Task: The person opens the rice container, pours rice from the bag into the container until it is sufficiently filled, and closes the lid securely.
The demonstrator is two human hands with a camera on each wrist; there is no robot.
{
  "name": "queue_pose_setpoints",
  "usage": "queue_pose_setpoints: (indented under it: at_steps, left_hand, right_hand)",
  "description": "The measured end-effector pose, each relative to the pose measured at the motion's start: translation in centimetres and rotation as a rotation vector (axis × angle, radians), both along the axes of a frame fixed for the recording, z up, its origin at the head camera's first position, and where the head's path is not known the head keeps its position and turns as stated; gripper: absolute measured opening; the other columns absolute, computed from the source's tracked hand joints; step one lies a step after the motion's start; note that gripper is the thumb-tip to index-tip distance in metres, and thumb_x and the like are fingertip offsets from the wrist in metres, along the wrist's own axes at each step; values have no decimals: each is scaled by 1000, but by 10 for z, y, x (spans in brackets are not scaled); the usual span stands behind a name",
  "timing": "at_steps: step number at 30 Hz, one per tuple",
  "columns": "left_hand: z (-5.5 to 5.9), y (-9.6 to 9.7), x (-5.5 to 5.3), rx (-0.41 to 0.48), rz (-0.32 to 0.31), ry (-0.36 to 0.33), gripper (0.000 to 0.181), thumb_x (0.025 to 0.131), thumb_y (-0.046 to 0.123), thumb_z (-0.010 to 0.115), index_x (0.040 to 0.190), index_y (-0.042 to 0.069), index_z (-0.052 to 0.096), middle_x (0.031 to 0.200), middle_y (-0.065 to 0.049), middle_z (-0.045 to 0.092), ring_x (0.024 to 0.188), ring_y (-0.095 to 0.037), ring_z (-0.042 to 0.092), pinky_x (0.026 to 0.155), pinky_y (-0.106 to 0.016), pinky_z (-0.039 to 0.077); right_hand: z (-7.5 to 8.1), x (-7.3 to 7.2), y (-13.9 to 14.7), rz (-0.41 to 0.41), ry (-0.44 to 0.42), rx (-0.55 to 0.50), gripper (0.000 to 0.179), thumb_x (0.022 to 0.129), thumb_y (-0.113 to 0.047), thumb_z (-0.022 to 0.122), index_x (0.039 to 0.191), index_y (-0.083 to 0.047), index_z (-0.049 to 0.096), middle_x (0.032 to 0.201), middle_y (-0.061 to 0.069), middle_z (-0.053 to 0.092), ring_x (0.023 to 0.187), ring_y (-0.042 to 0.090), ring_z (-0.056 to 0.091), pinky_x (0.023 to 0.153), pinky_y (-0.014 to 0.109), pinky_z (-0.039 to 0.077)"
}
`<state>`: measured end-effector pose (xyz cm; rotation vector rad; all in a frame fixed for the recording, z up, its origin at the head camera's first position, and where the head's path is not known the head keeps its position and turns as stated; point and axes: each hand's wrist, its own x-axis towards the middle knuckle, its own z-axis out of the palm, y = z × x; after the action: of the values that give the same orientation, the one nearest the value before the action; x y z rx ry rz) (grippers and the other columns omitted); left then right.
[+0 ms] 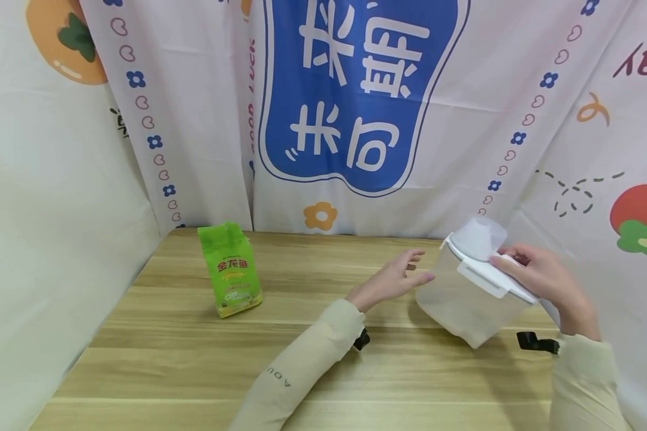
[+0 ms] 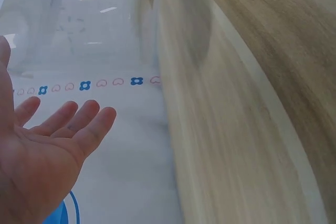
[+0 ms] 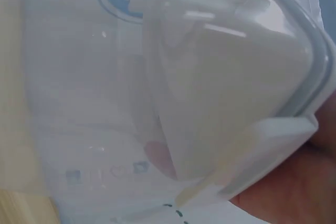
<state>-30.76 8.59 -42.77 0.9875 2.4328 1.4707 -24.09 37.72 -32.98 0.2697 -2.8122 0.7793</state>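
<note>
On the right of the head view, a clear plastic storage container (image 1: 460,299) leans to one side, with a white lid (image 1: 493,275) and a translucent cup (image 1: 477,238) on top. My right hand (image 1: 544,278) grips it by the lid. Whether its lower corner touches the table cannot be told. In the right wrist view the container wall (image 3: 84,93) fills most of the picture, and part of the right hand (image 3: 294,187) shows at the edge. Just left of the container, my left hand (image 1: 390,278) holds nothing, its fingers apart and loosely bent.
A green printed packet (image 1: 232,272) stands on the left of the wooden table (image 1: 156,359). Behind the table hangs a white printed cloth (image 1: 205,120), with more cloth along both sides.
</note>
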Motion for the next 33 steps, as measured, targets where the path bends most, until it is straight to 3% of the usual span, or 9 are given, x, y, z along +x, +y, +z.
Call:
queue_pose_setpoints:
  at_steps: [5,11,17,21,29,33]
  left_hand:
    - [5,-3,-1,22,-13,6,77,92,57,58,152,18,30,154,-9,40,134,-30,50,107,-39,48]
    - [13,-10,-3,59,-38,-36,82,88,53,67,154,31,23,157,-2,36,135,-25,49,107,-39,47]
    - [17,-28,2,52,-44,-108,82,86,54,69,153,41,21,148,-4,48,128,-22,54,96,-33,53]
    - [20,-37,6,84,-40,-111,82,86,53,70,152,40,23,140,-3,53,124,-21,56,91,-29,53]
    - [25,-59,15,82,-11,-103,84,84,54,71,152,32,26,140,-3,52,126,-22,54,96,-28,53]
    - [27,-73,20,56,7,-84,87,84,55,70,153,35,21,144,-4,49,131,-26,51,97,-32,53]
  right_hand:
    - [5,-1,-18,35,0,-17,27,93,-38,66,92,-11,66,84,4,64,69,7,53,55,24,42]
    - [5,-6,-40,108,62,-2,20,93,-32,67,97,-13,67,83,5,65,69,7,52,56,23,42]
    - [10,-10,-58,136,81,15,22,91,-33,69,102,-13,70,94,8,70,77,8,54,63,21,42]
    - [15,-12,-67,173,120,22,24,91,-31,69,106,-12,71,97,9,72,79,8,55,67,20,42]
    - [15,-18,-87,225,146,-24,12,90,-27,71,90,-15,69,94,8,71,76,9,55,63,21,42]
    - [13,-22,-98,251,157,-57,11,89,-25,73,86,-15,68,98,10,72,75,8,57,62,20,43]
